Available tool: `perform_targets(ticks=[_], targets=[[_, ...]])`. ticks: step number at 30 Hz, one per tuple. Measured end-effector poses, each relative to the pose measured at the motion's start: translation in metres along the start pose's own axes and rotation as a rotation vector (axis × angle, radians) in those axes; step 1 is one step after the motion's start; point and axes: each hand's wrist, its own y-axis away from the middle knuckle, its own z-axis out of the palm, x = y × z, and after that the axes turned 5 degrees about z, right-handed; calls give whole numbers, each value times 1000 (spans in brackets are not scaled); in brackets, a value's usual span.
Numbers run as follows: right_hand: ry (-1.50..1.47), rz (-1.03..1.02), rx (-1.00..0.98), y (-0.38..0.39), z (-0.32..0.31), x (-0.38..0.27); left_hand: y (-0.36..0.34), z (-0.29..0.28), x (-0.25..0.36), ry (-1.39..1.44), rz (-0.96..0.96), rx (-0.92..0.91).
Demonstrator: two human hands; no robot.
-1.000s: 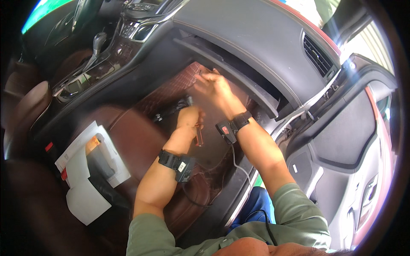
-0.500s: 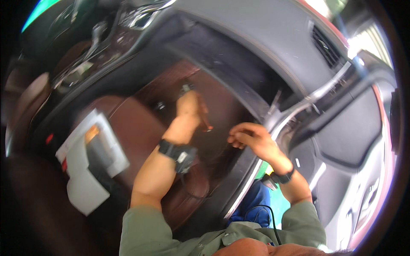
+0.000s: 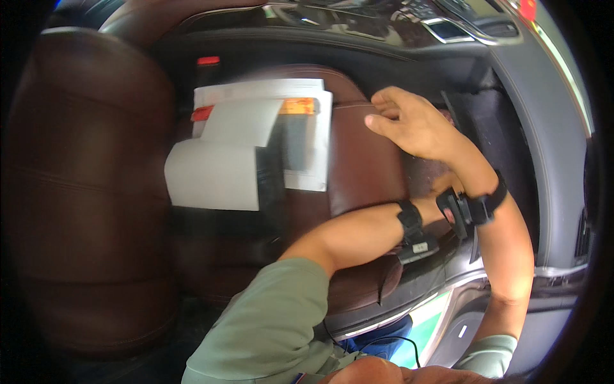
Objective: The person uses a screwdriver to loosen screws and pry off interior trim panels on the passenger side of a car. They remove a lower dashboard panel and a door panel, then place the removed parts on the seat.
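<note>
My right hand [image 3: 419, 128] is over the front edge of the brown leather seat [image 3: 364, 160], with thumb and fingers apart and nothing seen between them. It is nearest to the stack of papers on the seat, without touching it. Below it my left hand [image 3: 441, 185] reaches over the footwell, mostly hidden behind my right wrist. Its fingers and anything in them do not show. Both wrists wear black straps with small devices. The white papers [image 3: 310, 179] lie on the seat with a folded grey-white sheet [image 3: 214, 176], a dark folder [image 3: 272, 173] and an orange strip [image 3: 297, 105].
The seat backrest [image 3: 89, 192] rises at the left. A red buckle [image 3: 208, 61] stands beside the seat, near the centre console [image 3: 358, 25]. The dashboard [image 3: 550, 141] runs along the right, above the footwell. The door sill [image 3: 377, 323] and door panel [image 3: 505, 313] lie nearest me.
The view has turned toward the seat and backrest. My right hand has crossed over my left wrist toward the papers. My left hand, visible before over the footwell, is now mostly covered.
</note>
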Motion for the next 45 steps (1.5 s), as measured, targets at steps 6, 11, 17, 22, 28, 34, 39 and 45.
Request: perform_targets(ticks=[6, 11, 17, 22, 28, 34, 39, 45], targets=[[152, -251, -190, -54, 59, -75, -5, -1, 5, -110, 43, 26], [294, -373, -185, -50, 99, -110, -2, -13, 1, -158, 51, 60], [585, -267, -126, -42, 128, -131, 0, -21, 0, -203, 66, 100], [231, -74, -199, -53, 126, -126, -9, -16, 4, -217, 32, 105], [76, -5, -277, -55, 124, -113, -9, -12, 15, -227, 29, 167], [-467, 72, -220, -74, 67, -67, -16, -15, 9, -191, 34, 27], [-302, 169, -34, -85, 70, -27, -5, -17, 15, -53, 71, -275], [-539, 212, -260, -88, 89, -39, -8, -31, 6, 53, 34, -372]])
